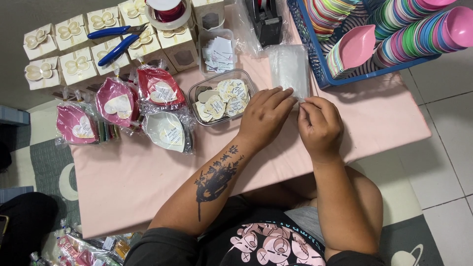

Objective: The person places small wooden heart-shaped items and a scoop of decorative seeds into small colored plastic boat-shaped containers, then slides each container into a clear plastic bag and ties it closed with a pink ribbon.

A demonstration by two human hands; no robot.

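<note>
Stack of clear plastic bags (289, 69) on the pink desk (384, 118), long axis running away from the person. Its near edge is pinched by the right hand (320, 125); the left hand (263, 116) rests fingertips beside it, equally near.

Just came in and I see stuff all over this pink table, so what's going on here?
A seated person has both hands at a stack of clear plastic bags. The left hand rests on its near edge, while the right hand pinches that edge with its fingers. Beside them sits a clear tub of heart-shaped tags. Wrapped leaf-shaped dishes lie further left, and a blue basket holds unwrapped ones.
</note>
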